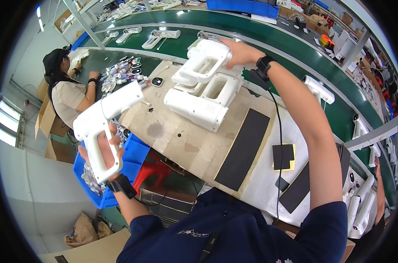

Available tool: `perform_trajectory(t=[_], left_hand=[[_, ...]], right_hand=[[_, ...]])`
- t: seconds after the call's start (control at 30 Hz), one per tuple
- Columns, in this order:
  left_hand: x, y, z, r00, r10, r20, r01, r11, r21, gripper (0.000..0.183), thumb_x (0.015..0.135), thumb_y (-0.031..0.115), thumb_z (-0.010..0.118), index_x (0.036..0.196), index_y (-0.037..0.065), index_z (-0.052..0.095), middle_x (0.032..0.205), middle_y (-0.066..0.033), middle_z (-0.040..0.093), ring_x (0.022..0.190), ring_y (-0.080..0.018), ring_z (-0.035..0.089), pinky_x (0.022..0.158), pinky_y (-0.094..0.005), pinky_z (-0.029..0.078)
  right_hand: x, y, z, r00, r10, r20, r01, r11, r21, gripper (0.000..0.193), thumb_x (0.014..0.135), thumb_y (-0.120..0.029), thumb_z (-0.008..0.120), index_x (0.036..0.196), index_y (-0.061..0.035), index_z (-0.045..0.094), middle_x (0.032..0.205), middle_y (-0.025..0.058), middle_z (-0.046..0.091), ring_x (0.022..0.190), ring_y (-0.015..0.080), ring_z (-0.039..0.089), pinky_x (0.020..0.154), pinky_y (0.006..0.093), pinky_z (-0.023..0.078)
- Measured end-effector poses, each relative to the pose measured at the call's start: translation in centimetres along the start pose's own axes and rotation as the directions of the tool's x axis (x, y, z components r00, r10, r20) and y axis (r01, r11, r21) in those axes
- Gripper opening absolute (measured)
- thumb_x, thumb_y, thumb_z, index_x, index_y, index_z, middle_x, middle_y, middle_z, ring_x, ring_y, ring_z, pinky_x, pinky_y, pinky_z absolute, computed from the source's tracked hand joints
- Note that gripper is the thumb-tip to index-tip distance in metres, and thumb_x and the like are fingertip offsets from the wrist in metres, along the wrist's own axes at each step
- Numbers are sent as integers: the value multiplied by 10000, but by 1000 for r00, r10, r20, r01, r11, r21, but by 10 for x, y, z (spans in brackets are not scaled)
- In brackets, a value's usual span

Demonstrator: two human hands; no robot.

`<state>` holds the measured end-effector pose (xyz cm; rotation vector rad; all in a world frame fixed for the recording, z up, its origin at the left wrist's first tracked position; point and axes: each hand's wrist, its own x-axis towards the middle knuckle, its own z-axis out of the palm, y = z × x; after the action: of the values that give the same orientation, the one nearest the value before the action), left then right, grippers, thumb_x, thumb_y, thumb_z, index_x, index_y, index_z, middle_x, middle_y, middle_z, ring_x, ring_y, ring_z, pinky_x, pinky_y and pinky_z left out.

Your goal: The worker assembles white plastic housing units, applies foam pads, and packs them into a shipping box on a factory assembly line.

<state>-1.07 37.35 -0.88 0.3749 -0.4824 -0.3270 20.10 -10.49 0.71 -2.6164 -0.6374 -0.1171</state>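
Smooth white plastic gun-shaped housings at a worn wooden bench (181, 144).
Left hand (103, 151) grips one white plastic gun-shaped housing (103, 115) by its handle; right hand (239, 51) clasps the stacked white plastic housing (204, 61).

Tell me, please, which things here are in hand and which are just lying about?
In hand:
left hand grips a white pistol-shaped housing
right hand on the top housing of a stack

Lying about:
black foam strip
blue bin
housings on the green conveyor

Head view, steeply down (fisheye), near workbench (177, 140)
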Motion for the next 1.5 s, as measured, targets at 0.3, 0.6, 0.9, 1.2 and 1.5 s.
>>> perform_trajectory(t=[0.3,0.6,0.9,1.2,1.5], left_hand=[[-5,0,7,999,4,-35,0,995,101,925,845,499,689,1504,93,183,1349,-254,345,1034,-322,481,724,-524,523],[39,-32,18,973,-151,173,158,987,-32,977,853,539,670,1505,49,132,1334,-235,323,1048,-327,474,745,-573,523],[119,-70,23,909,-390,146,408,904,-126,1011,842,674,572,1471,-25,202,1334,-272,374,987,-331,502,736,-537,538],[150,-94,33,878,-426,-219,388,900,-197,914,948,672,308,1489,-58,209,1542,-290,218,1428,-464,210,1136,-636,212],[41,-112,30,870,-475,-131,453,876,-165,753,1001,556,338,1511,14,223,1467,-251,385,1268,-410,485,982,-655,413]], right_hand=[[18,-6,-2,1000,2,-5,-2,997,84,1060,526,-292,890,1421,-17,394,1279,226,586,1156,354,584,1015,374,442],[40,-17,12,990,24,138,-20,999,-32,1228,564,-379,900,1511,-16,208,1391,275,478,1237,384,523,1052,387,412],[-34,-155,-52,905,-417,91,388,893,230,761,838,-360,735,1451,-68,392,1408,185,494,1276,348,492,1061,398,412],[-17,-63,-37,962,-161,-222,164,986,-6,785,748,-242,792,1425,-100,421,1277,229,551,1214,382,514,1031,433,414],[-15,2,9,930,-240,-277,245,969,-20,818,735,-329,812,1394,-18,441,1330,235,529,1253,375,490,1057,423,393]])
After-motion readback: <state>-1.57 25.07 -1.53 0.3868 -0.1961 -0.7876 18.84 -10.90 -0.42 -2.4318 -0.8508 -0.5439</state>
